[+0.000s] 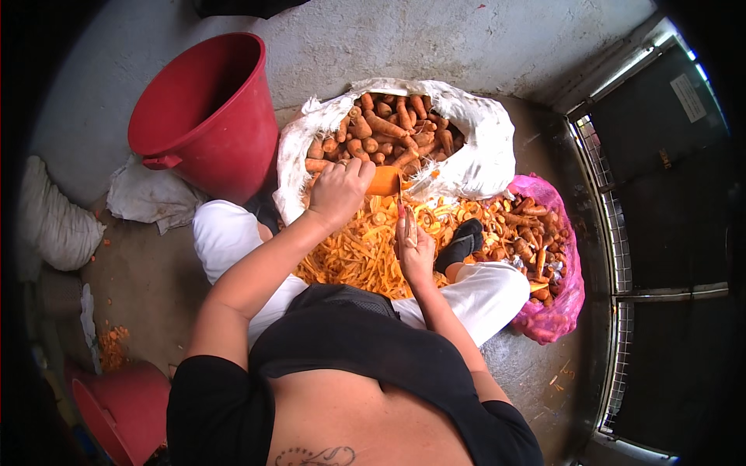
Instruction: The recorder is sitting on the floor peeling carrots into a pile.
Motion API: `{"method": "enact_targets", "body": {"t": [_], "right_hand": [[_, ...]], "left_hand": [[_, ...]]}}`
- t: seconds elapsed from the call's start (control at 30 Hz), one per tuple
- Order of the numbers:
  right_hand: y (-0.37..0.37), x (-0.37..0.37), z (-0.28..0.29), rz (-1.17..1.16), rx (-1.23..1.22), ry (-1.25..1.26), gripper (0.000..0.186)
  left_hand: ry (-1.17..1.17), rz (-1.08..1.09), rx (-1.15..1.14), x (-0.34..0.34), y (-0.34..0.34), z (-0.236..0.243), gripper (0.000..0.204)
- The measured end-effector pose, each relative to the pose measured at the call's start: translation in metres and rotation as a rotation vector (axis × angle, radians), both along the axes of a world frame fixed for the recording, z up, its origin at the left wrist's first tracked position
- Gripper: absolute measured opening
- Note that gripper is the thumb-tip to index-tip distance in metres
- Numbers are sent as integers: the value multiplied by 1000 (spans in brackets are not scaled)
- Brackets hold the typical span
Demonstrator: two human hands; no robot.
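My left hand (342, 190) grips a bright orange carrot (382, 180), held sideways over the peelings. Just below it, my right hand (413, 247) is closed on a knife (410, 225) with a pale handle, its narrow blade pointing up at the carrot. A heap of orange peelings (346, 256) lies between my legs. Behind my hands an open white sack (482, 140) is full of unpeeled carrots (385, 128). At the right, a pink mesh bag (556, 311) holds darker carrots and scraps.
A large red bucket (179, 132) stands at the back left, beside a crumpled white sack (148, 190). A filled sack (54, 213) leans at the far left. Another red bucket (116, 404) is at lower left. A wall (435, 43) runs behind; dark metal doors (664, 210) line the right.
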State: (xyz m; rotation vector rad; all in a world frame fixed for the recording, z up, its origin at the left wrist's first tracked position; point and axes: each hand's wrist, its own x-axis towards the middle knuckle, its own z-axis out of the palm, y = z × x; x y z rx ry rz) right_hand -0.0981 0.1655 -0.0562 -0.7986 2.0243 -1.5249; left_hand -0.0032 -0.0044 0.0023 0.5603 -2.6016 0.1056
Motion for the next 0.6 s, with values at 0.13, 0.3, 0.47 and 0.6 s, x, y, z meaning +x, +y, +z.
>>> {"method": "enact_targets", "body": {"t": [0.13, 0.3, 0.47, 0.6], "right_hand": [[-7, 0, 0, -20, 39, 2, 28], [-15, 6, 8, -37, 29, -39, 45], [-17, 11, 22, -20, 0, -279, 44], [-13, 3, 3, 29, -13, -320, 38]], "left_hand": [[8, 16, 121, 0, 0, -3, 20], [-8, 75, 207, 2, -1, -11, 24], [24, 71, 144, 2, -2, -13, 35], [-78, 74, 309, 3, 0, -11, 38]]}}
